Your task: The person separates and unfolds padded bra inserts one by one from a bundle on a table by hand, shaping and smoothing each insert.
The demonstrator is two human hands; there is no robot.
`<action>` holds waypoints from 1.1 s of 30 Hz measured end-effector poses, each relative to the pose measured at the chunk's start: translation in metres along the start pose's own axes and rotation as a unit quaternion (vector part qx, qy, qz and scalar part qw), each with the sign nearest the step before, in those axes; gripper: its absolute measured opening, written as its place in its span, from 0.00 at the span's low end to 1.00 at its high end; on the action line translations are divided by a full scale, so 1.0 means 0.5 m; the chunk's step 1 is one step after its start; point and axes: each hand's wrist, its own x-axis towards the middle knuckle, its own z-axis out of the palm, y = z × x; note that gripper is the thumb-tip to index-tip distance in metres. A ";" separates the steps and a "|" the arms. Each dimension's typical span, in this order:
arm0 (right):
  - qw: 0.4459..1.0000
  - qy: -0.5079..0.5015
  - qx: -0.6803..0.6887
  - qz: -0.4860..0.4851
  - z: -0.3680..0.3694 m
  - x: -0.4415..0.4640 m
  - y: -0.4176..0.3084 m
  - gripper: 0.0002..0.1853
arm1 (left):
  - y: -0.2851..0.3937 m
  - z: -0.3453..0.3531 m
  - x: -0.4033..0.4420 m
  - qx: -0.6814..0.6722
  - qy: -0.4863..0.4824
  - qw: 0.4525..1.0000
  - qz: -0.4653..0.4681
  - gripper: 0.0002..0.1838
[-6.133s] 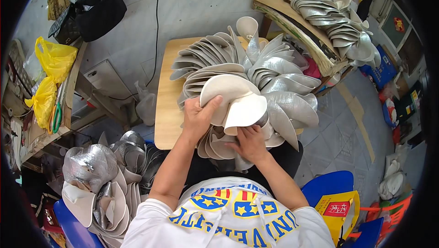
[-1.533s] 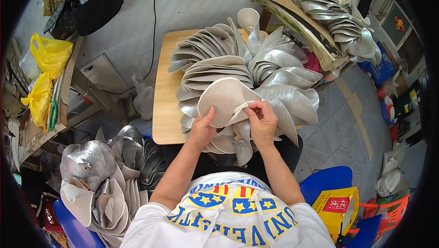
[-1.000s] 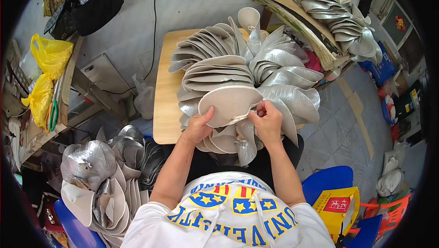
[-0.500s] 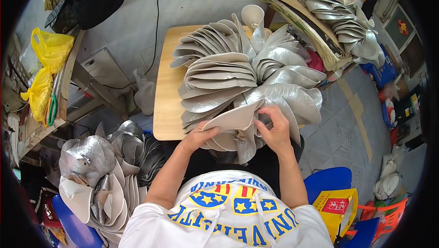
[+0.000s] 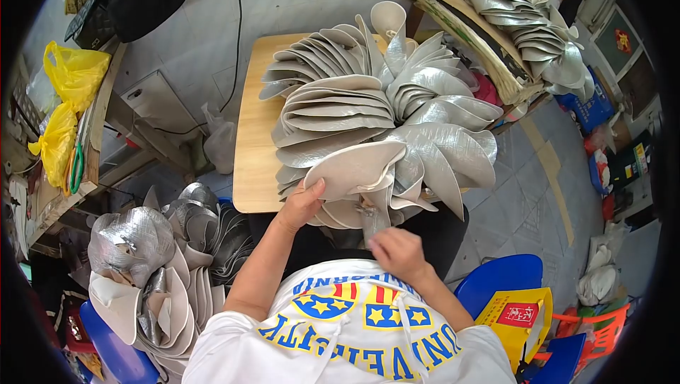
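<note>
My left hand [image 5: 302, 203] grips the left edge of a beige, foil-backed insole [image 5: 356, 166], thumb on its pale face. That insole lies tilted at the near side of a big pile of similar silver-and-beige insoles [image 5: 340, 111], which fan out in overlapping bunches. Closer to my body, my right hand [image 5: 399, 253] is closed, its fingertips beside the lower end of a narrow silver piece [image 5: 374, 222] hanging from the pile. Whatever those fingers pinch is hidden.
The pile rests on a light wooden table [image 5: 253, 164]. More insoles fill a blue chair [image 5: 117, 341] at lower left and lie on a padded board [image 5: 471, 37] at upper right. Green-handled scissors [image 5: 77, 169] hang at the left bench. A yellow bag [image 5: 520, 320] is at right.
My right hand has left the insole's right edge and come down toward my body, its fingers now closed. My left hand keeps its insole, which has tipped to show more of its pale face.
</note>
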 end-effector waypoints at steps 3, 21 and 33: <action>0.999 -0.044 0.001 0.012 0.013 0.000 -0.006 0.05 | -0.001 -0.007 -0.007 0.049 -0.022 0.998 -0.030 0.33; 0.894 -0.310 0.210 0.246 -0.052 0.107 -0.078 0.16 | -0.060 0.025 -0.020 0.555 -0.133 0.794 0.210 0.42; 0.986 -0.144 0.078 -0.027 0.095 0.138 -0.099 0.23 | -0.130 0.035 -0.040 0.776 -0.094 0.588 0.208 0.37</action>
